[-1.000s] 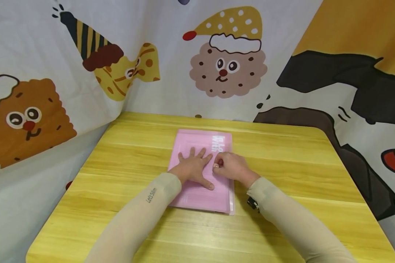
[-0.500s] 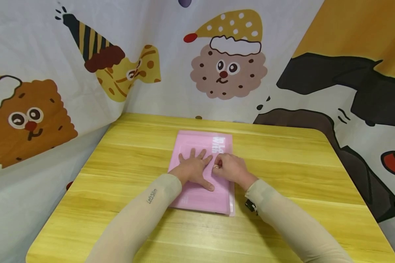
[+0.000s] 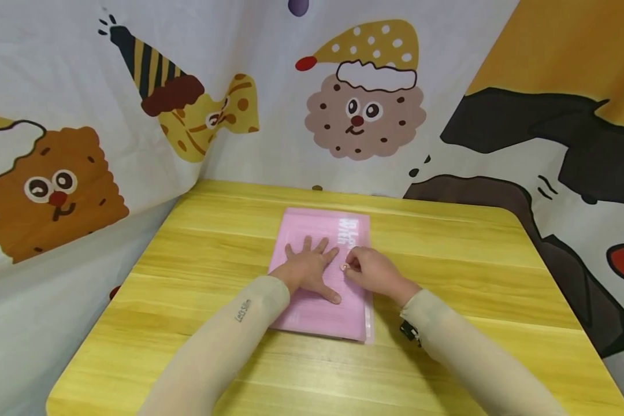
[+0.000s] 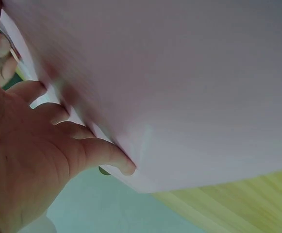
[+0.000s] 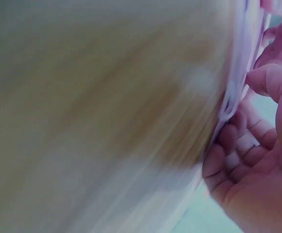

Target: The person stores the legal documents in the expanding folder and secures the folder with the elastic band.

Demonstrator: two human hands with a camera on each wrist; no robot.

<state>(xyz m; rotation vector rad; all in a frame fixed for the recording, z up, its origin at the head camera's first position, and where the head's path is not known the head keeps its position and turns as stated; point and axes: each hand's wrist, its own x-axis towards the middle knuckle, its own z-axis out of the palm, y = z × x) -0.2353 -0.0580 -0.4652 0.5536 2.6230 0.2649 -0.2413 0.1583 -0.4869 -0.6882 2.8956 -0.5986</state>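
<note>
A pink document folder (image 3: pixel 312 320) with white lettering near its top right lies flat on the table. My left hand (image 3: pixel 309 270) rests on its middle, fingers spread wide and palm down; in the left wrist view, the fingertips (image 4: pixel 128 167) press against the pink cover. My right hand (image 3: pixel 377 273) is over the folder's right part with its fingers curled. Its thumb and index finger pinch at a small round button-like piece (image 3: pixel 344 267) on the cover. In the right wrist view, the curled fingers (image 5: pixel 216 160) lie close to the table surface beside the folder's edge (image 5: pixel 238 73).
The yellow wood-grain table (image 3: pixel 463 266) extends around the folder on all sides. A white cloth with cartoon prints (image 3: pixel 270 156) hangs behind and along the left side. A small dark device (image 3: pixel 409 332) is on the right wrist, by the sleeve cuff.
The right fingertips have shifted slightly to the right, and the small round piece shows more fully. The left hand and the folder keep their places; the whole head view has shifted a little.
</note>
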